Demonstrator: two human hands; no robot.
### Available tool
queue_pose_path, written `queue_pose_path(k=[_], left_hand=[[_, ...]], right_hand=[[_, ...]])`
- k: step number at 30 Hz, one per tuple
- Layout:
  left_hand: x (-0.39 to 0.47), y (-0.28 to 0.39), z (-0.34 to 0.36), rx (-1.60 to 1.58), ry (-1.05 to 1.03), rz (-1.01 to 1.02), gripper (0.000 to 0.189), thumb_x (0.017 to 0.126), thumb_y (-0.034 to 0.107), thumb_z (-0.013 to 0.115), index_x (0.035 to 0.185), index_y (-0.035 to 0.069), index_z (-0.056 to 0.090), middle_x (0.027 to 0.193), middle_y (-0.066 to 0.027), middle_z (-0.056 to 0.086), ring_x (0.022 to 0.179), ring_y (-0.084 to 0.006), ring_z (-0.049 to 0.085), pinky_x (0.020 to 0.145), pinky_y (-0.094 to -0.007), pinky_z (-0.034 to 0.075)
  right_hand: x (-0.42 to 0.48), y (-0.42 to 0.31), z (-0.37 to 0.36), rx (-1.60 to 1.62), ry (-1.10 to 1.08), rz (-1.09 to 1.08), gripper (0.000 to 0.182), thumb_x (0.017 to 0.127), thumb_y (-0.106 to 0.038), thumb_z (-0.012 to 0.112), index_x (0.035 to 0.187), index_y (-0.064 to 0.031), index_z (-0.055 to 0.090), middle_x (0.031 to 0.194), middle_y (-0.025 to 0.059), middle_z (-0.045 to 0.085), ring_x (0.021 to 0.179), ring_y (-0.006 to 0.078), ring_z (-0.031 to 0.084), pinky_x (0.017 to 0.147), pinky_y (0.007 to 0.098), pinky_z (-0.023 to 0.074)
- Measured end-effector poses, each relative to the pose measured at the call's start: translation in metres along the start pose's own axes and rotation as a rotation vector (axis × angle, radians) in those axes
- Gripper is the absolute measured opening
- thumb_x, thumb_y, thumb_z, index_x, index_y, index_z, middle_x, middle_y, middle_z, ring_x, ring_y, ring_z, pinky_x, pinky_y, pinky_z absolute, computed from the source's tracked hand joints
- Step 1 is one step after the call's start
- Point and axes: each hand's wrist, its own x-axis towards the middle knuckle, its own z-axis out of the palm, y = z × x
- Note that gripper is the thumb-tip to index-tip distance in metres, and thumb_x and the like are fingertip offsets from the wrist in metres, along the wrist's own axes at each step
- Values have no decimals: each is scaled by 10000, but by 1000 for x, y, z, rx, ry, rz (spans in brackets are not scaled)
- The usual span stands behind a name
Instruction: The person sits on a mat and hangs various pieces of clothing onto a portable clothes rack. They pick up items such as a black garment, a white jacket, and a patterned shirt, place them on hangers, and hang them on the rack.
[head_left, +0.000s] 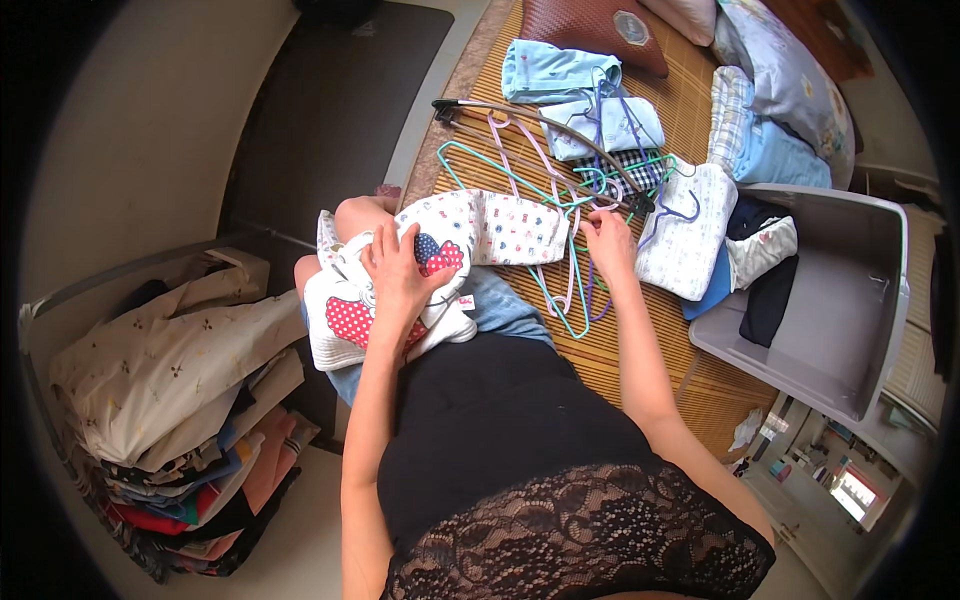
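A white child's long-sleeved top (439, 214) lies across my lap, printed with small figures and red polka-dot and blue bow shapes. My left hand (397, 277) rests on its front with the fingers spread. One sleeve (521, 229) stretches right over several plastic hangers. Just beyond its cuff is my right hand (611, 244), thumb and fingers bent close together beside a mint-green hanger (510, 176) and a pink hanger (574, 259). Whether these fingers grip anything is unclear.
Folded clothes (559, 71) and a folded white garment (686, 232) lie on the bamboo mat (660, 337). A grey plastic bin (832, 300) holding some clothes lies tipped at right. At left stands a stack of clothes (187, 375). A brown cushion (585, 30) sits at the back.
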Motion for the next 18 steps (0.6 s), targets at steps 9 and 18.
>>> queue_pose_path(k=[9, 18], left_hand=[[3, 1, -5, 23, -41, 58, 752, 655, 392, 812, 1242, 4, 548, 1345, -205, 465, 1314, -379, 362, 1059, -530, 224], [8, 8, -2, 11, -27, 26, 539, 771, 303, 738, 1189, 1, 583, 1311, -179, 509, 1232, -378, 428, 1027, -499, 306]], right_hand=[[6, -11, -9, -86, 408, -266, 395, 760, -158, 737, 1106, -103, 556, 1149, 81, 524, 1122, 305, 506, 908, 460, 425], [52, 33, -20, 114, 198, -86, 153, 913, -187, 588, 960, -43, 613, 948, 174, 664, 866, 389, 630, 730, 457, 493]])
